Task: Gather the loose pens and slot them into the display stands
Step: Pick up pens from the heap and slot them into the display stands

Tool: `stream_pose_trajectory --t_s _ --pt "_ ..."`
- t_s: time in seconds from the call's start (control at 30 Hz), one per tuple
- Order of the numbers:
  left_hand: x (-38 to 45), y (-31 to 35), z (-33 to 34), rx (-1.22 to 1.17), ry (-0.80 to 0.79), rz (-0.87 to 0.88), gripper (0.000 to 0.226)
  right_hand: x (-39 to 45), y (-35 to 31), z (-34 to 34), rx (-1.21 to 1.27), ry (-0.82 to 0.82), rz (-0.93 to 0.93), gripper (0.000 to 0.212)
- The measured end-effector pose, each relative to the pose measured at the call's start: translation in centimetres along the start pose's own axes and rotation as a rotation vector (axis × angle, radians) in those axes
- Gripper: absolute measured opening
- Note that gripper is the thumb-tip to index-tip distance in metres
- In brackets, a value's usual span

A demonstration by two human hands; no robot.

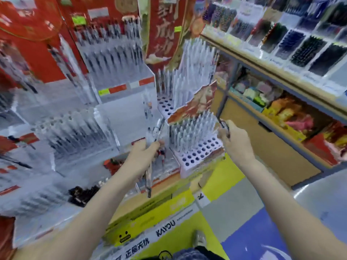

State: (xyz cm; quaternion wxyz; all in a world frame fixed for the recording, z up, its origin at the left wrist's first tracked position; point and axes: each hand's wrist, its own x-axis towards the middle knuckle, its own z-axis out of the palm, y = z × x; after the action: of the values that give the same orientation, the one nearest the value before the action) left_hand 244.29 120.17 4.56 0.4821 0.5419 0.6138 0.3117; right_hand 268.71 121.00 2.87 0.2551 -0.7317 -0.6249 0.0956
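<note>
The frame is blurred by motion. My left hand (145, 153) grips a bundle of clear pens (153, 139) whose ends stick out above and below the fist. My right hand (234, 139) pinches one dark pen (224, 126) just right of a white display stand (201, 152). That stand has rows of round holes; its back rows hold white pens, and the front holes are bare. A second, taller stand (166, 106) with more white pens rises behind it.
Clear acrylic racks of pens (75, 134) fill the left. Red cardboard banners (165, 29) stand behind. A yellow carton (150, 216) sits under the stands. Wooden shelves (281, 72) with boxed pens and goods run along the right. My shoe (199, 239) is on the floor below.
</note>
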Motion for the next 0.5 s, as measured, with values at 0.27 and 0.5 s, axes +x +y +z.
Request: stream_pose_trajectory --t_s 0.27,0.5 --pt "1.9 2.4 3.5 -0.151 0.202 -0.136 0.027 6.1 0.8 0.3 -0.073 -0.371 -0.341 0.022" --pt "1.9 3.1 5.1 -0.188 0.230 -0.125 0.027 7.4 2.4 0.8 0.017 -0.358 -0.311 0.026"
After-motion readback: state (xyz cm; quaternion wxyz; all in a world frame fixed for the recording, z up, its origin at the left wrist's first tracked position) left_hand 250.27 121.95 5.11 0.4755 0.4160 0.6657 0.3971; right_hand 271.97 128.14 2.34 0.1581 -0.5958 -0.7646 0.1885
